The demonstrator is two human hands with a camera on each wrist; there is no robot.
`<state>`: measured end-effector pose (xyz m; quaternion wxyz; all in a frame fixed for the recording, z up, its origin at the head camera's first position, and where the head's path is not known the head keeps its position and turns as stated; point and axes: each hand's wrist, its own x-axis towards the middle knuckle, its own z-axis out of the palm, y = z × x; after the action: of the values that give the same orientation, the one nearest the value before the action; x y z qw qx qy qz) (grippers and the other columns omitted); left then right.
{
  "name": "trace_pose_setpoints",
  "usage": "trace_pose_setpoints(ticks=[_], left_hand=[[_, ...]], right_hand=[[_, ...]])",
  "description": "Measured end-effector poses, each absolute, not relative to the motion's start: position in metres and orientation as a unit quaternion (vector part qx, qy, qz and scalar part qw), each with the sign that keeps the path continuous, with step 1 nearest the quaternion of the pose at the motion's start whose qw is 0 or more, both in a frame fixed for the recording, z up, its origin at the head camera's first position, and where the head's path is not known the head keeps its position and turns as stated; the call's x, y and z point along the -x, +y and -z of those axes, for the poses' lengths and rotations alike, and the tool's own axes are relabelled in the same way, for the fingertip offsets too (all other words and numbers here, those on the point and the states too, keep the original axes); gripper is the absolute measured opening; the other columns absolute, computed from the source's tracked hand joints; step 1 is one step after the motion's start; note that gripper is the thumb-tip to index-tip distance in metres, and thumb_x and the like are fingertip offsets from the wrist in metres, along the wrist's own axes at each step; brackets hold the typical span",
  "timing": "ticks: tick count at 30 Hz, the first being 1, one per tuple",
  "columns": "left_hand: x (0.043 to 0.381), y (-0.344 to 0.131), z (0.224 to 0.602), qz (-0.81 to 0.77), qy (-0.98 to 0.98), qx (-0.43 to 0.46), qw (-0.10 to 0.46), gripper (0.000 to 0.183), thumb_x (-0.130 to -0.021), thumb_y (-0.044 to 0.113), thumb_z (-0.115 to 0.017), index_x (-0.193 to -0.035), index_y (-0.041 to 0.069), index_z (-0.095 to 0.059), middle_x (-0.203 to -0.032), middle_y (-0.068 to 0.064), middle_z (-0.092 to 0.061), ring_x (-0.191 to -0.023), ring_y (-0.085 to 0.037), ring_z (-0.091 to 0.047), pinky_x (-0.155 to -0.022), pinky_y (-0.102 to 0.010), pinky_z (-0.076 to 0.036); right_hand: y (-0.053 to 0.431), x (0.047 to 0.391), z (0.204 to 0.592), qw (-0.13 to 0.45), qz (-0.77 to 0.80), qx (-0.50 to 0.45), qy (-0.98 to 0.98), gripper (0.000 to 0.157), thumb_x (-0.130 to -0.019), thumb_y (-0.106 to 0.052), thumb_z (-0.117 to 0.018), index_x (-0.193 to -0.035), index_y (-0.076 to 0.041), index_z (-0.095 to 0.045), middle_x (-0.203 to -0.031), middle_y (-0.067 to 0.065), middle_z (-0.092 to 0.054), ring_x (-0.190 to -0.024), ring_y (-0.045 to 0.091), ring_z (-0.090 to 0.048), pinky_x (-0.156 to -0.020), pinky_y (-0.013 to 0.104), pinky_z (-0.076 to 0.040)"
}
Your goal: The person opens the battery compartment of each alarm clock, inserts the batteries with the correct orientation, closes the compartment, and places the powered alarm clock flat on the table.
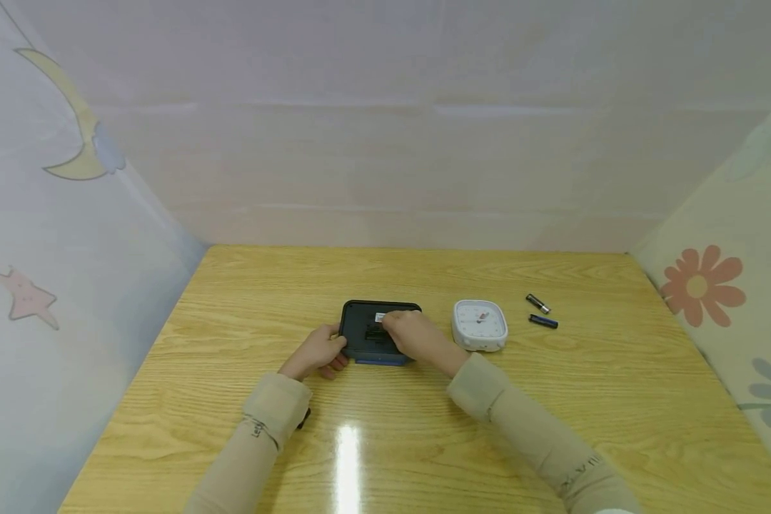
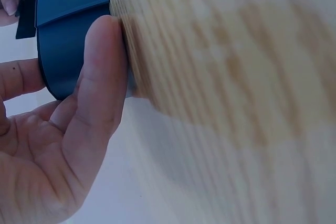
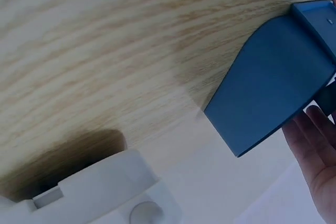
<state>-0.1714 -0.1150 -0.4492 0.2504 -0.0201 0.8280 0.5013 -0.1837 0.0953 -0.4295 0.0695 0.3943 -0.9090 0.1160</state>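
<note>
A black, rounded-corner box-shaped device (image 1: 358,325) lies on the table, its back upward with a small white label and a dark slot in the middle. In the left wrist view its side (image 2: 62,51) curves and looks blue-black. My left hand (image 1: 318,352) grips its left end, thumb on the upper edge and fingers around the side. Bent over the back from the right, my right hand (image 1: 417,337) pinches a flat black flap (image 2: 27,14) that sticks out from the device; whether the flap is attached I cannot tell. Right-hand fingers (image 3: 310,145) show beside it in the right wrist view.
A white square alarm clock (image 1: 480,325) stands just right of the device, close to my right forearm. Farther right lie two dark batteries, one (image 1: 538,303) behind the other (image 1: 543,321). A small black object (image 1: 304,418) peeks out beside my left sleeve. Printed cloth walls border the table.
</note>
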Motion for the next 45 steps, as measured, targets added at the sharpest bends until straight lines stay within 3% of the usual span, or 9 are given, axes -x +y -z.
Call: trace_pose_setpoints(ticks=[12, 16, 24, 30, 37, 45], left_hand=[[0.174, -0.114, 0.450, -0.499, 0.830, 0.018, 0.247, 0.042, -0.093, 0.011, -0.038, -0.134, 0.005, -0.042, -0.071, -0.015, -0.060, -0.058, -0.022, -0.058, -0.045, -0.034, -0.050], [0.175, -0.114, 0.451, -0.501, 0.829, 0.018, 0.248, 0.043, -0.093, 0.011, -0.038, -0.135, 0.005, -0.040, -0.072, -0.015, -0.060, -0.059, -0.022, -0.058, -0.046, -0.035, -0.050], [0.176, -0.113, 0.452, -0.503, 0.828, 0.022, 0.249, 0.046, -0.094, 0.011, -0.038, -0.139, 0.004, -0.035, -0.072, -0.015, -0.060, -0.059, -0.022, -0.058, -0.045, -0.034, -0.050], [0.176, -0.113, 0.453, -0.505, 0.827, 0.021, 0.246, 0.045, -0.094, 0.011, -0.038, -0.138, 0.003, -0.035, -0.071, -0.015, -0.060, -0.058, -0.022, -0.058, -0.045, -0.034, -0.050], [0.177, -0.114, 0.452, -0.506, 0.826, 0.025, 0.248, 0.044, -0.094, 0.011, -0.038, -0.138, 0.004, -0.037, -0.072, -0.015, -0.060, -0.059, -0.022, -0.058, -0.045, -0.034, -0.050], [0.177, -0.115, 0.450, -0.505, 0.827, 0.023, 0.248, 0.043, -0.094, 0.012, -0.038, -0.136, 0.004, -0.039, -0.073, -0.016, -0.060, -0.060, -0.023, -0.058, -0.046, -0.035, -0.050]], right_hand=[[0.107, 0.184, 0.427, 0.031, -0.236, -0.346, -0.908, 0.014, -0.091, -0.008, -0.053, -0.092, -0.004, -0.065, -0.071, 0.001, -0.062, -0.053, 0.005, -0.049, -0.051, 0.020, -0.040], [0.112, 0.184, 0.427, -0.010, -0.281, -0.328, -0.902, 0.016, -0.094, -0.010, -0.049, -0.091, -0.005, -0.064, -0.063, -0.003, -0.054, -0.049, 0.004, -0.043, -0.050, 0.021, -0.038], [0.118, 0.182, 0.426, -0.082, -0.387, -0.286, -0.873, 0.016, -0.094, -0.007, -0.047, -0.093, 0.000, -0.062, -0.065, 0.003, -0.051, -0.058, 0.017, -0.060, -0.052, 0.022, -0.048], [0.123, 0.180, 0.426, -0.105, -0.436, -0.292, -0.844, 0.020, -0.095, -0.006, -0.046, -0.079, 0.000, -0.056, -0.059, 0.008, -0.047, -0.057, 0.028, -0.061, -0.050, 0.025, -0.049], [0.130, 0.175, 0.426, -0.127, -0.431, -0.271, -0.851, 0.017, -0.094, -0.008, -0.048, -0.087, 0.000, -0.061, -0.071, 0.009, -0.058, -0.058, 0.026, -0.061, -0.053, 0.025, -0.049], [0.141, 0.171, 0.429, -0.142, -0.416, -0.261, -0.859, 0.017, -0.094, -0.009, -0.048, -0.091, 0.001, -0.063, -0.072, 0.004, -0.060, -0.060, 0.027, -0.061, -0.052, 0.024, -0.047]])
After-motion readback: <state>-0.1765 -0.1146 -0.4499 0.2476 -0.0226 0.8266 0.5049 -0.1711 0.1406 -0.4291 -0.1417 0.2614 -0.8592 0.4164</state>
